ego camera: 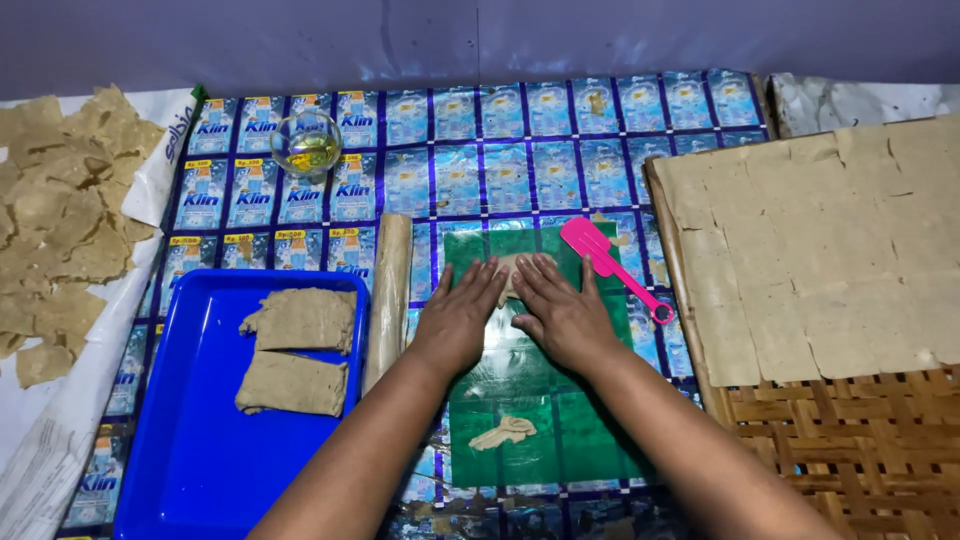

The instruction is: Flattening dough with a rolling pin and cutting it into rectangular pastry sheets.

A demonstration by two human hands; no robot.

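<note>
Head view, 2 bare hands flat on a green sheet (520,400) spread over a glossy mat of blue sachet wrappers (480,140). Left hand (458,318) and right hand (562,312) side by side, palms down, fingers straight and close together, clamped on nothing, pressing a tan dough lump (512,272) at the sheet's upper middle; lump mostly hidden under the fingertips. Dough judged soft, light, plastic, likely tacky, easily torn once thin; best worked by flat palm pressure from the centre outward and lifted by sliding under an edge, not by pinching. Small dough scrap (503,432) on the sheet's lower part, apart from both hands. Sheet thin, slick, wrinkled, probably oiled plastic. Wooden roller (388,300) upright along the sheet's left edge, smooth and cylindrical. Pink scraper (610,266), stiff plastic, lying slantwise at the sheet's upper right corner. Blue tray (190,450) left of the roller, rigid and smooth, with 2 thick folded dough slabs (298,350). Glass of yellowish oil (306,143) beyond the tray, up-left of the sheet. Woven rack (850,440) right of the sheet, carrying thin matte squares (830,250) laid edge to edge. Dry, brittle-looking flakes (60,210) heaped far left of the sheet on white sacking.
</note>
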